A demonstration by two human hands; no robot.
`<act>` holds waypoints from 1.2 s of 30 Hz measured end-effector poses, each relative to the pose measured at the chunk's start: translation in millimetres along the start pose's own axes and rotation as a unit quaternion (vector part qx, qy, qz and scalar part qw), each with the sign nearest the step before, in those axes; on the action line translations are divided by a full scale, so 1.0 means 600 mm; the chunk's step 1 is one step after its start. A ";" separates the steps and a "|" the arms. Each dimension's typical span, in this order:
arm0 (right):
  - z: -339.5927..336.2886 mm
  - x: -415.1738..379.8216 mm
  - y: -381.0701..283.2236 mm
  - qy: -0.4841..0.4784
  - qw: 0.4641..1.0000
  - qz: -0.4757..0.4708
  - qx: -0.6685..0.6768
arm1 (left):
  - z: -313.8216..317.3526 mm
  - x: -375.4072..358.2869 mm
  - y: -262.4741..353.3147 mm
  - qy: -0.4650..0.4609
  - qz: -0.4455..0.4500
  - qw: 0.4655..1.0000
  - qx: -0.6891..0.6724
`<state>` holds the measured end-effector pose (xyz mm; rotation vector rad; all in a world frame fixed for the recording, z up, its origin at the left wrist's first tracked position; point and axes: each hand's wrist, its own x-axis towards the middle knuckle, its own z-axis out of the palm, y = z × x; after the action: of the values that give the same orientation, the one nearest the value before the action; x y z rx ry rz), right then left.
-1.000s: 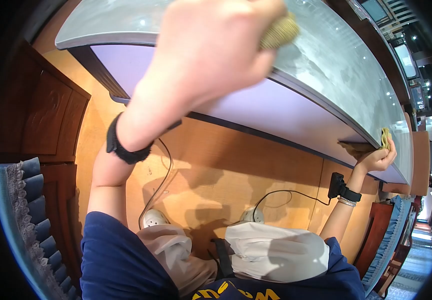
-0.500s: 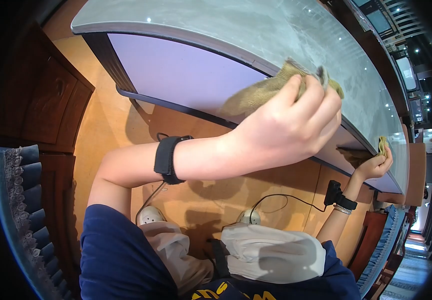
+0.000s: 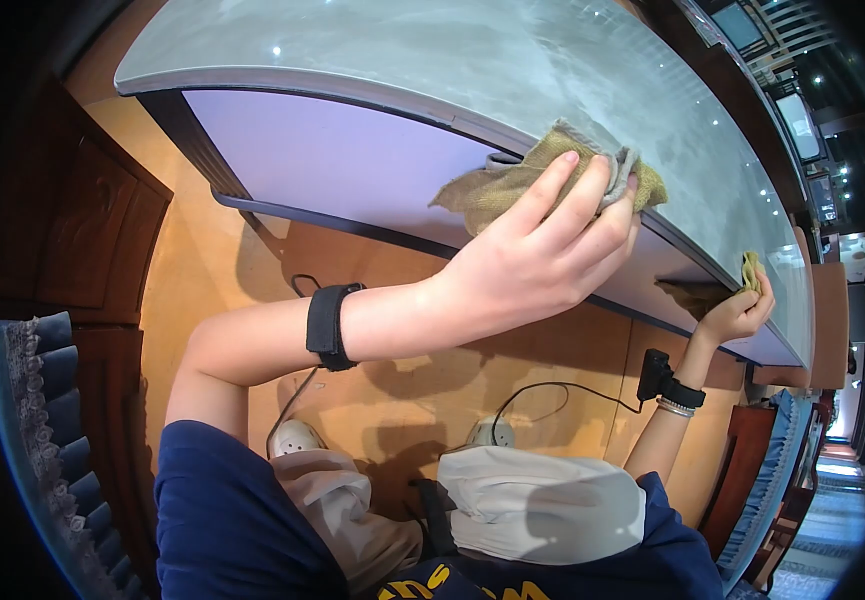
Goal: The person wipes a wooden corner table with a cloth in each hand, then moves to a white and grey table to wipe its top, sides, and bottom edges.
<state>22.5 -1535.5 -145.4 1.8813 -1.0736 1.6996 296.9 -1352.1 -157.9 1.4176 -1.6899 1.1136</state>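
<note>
My left hand [image 3: 540,250] is closed on an olive-yellow cloth [image 3: 487,197] with grey parts, at the near edge of the grey marbled tabletop [image 3: 402,55]. One end of this cloth hangs over the edge, in front of the pale lilac side panel [image 3: 322,150]. Farther to the right, my right hand [image 3: 737,316] grips another olive-yellow cloth [image 3: 749,268] at the same edge. A darker brown flap of cloth hangs beside that hand, below the tabletop. The fingertips of my right hand are partly hidden.
Dark wooden cabinets [image 3: 77,215] stand on the left, next to blue ruffled fabric [image 3: 52,400]. A brown chair-like piece [image 3: 829,325] is beyond the table's right end. Black cables [image 3: 562,385] run from the wrist straps across the tan floor [image 3: 197,270].
My left hand and its cloth have moved left along the table edge, and the hanging end has swung. The view has shifted slightly; my right hand keeps about the same place at the edge.
</note>
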 end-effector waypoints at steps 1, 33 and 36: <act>-0.001 0.000 0.002 -0.010 1.000 0.000 -0.006 | 0.000 0.001 0.002 -0.008 -0.006 1.000 0.002; -0.002 0.001 0.005 -0.004 0.996 -0.082 -0.020 | 0.068 -0.081 -0.015 -0.042 0.088 0.995 0.003; -0.002 0.001 0.002 -0.005 0.997 -0.074 -0.017 | 0.063 -0.082 -0.018 -0.078 0.087 0.993 -0.021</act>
<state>20.8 -1535.6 -144.7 1.8999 -0.9350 1.5805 318.2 -1366.2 -215.3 1.3836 -1.9668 1.0763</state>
